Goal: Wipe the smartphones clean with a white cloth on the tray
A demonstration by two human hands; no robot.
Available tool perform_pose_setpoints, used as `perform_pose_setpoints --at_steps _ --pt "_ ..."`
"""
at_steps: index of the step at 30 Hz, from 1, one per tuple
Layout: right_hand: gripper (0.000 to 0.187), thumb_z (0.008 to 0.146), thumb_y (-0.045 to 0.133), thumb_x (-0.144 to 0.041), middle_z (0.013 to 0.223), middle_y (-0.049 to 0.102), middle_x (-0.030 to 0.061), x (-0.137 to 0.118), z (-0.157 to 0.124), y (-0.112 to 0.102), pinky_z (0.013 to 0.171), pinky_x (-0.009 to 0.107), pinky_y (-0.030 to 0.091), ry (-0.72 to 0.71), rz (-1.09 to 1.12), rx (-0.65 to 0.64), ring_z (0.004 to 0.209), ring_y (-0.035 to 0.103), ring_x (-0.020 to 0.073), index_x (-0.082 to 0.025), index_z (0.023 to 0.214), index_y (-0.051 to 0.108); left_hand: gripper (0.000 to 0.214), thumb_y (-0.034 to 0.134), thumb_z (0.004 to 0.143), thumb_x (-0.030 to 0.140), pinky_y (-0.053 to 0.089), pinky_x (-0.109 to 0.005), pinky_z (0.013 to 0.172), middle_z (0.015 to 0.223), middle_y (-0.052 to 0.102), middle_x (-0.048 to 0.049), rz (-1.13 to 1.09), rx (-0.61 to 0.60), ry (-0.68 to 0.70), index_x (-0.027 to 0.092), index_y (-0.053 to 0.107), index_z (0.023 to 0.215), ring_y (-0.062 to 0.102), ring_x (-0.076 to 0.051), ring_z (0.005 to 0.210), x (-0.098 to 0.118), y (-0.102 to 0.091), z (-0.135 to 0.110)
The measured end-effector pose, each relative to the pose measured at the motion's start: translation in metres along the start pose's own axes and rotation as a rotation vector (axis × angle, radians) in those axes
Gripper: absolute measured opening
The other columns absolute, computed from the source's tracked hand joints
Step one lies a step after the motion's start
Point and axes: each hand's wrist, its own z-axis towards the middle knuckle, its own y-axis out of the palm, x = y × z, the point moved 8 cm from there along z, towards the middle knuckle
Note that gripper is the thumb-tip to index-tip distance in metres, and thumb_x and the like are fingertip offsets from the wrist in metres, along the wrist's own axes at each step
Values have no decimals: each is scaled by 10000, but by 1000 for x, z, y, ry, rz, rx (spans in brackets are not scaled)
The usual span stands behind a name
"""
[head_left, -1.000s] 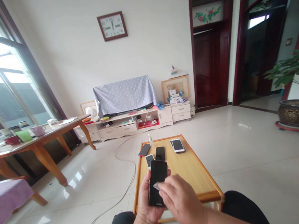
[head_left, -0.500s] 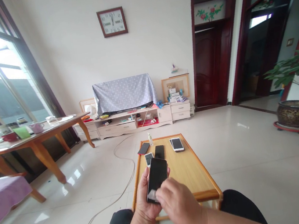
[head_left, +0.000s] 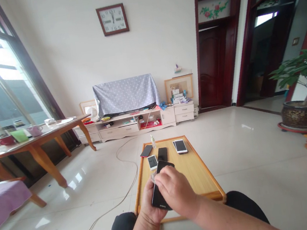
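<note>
My left hand (head_left: 149, 204) is closed around the edges of a black smartphone (head_left: 160, 201), holding it tilted above the near part of a small wooden table (head_left: 192, 174). Over the phone's screen, my right hand (head_left: 177, 189) pinches a small pale cloth (head_left: 153, 177), pressed near the phone's left edge. My right hand covers much of the screen. On the tabletop beyond lie a white phone (head_left: 152, 162), a black phone (head_left: 162, 154), a dark phone with a red edge (head_left: 146, 151) and white-framed phones (head_left: 180, 146), apparently stacked. A small clear bottle (head_left: 153, 141) stands at the far edge.
A cable (head_left: 109, 208) runs across the tiled floor at the left. Further left is a wooden table (head_left: 66, 128) with cups. A low white cabinet (head_left: 121, 131) stands against the wall, a cloth-covered object (head_left: 126, 94) on it. A potted plant (head_left: 300, 115) is at the right.
My right hand has moved up the phone with the pale cloth, from the near end to the left edge. The phone's near end is now uncovered. My left hand keeps its hold.
</note>
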Motion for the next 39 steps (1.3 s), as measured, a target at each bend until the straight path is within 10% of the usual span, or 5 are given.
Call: perform_pose_setpoints --at_steps 6,22,27,34,39 --pt "115 953 534 -181 877 585 15 -23 -59 23 685 297 388 -140 38 -126 776 549 169 -228 881 610 483 587 913 447 559 -388 904 1137 735 -141 62 -119 69 128 605 1275 712 -285 1020 16 2 -8" --pt "280 975 434 -290 1029 664 49 125 -6 -8 789 311 481 380 273 119 859 631 185 -238 1173 624 447 591 912 454 580 -372 713 967 758 -196 198 -4 -42 60 671 1106 733 -253 725 -21 -5 -7" --pt "390 923 521 -536 691 575 -15 169 -18 13 580 261 453 654 640 -93 612 555 149 -187 1012 670 517 562 923 482 569 -378 809 1036 741 -216 214 -65 -87 40 643 1179 737 -271 838 -20 -10 3" --pt "406 819 705 -555 666 587 -11 146 -52 40 556 217 377 727 1043 -712 578 510 105 -151 815 663 499 643 857 519 563 -388 835 978 758 -133 270 -91 -166 139 645 1180 739 -283 875 -25 -23 24" --pt "321 792 738 -455 742 652 14 157 -70 57 556 207 384 845 1146 -761 588 535 97 -143 839 679 621 517 893 652 561 -377 778 1010 740 -185 281 -128 -283 95 644 1138 728 -300 912 -32 -22 32"
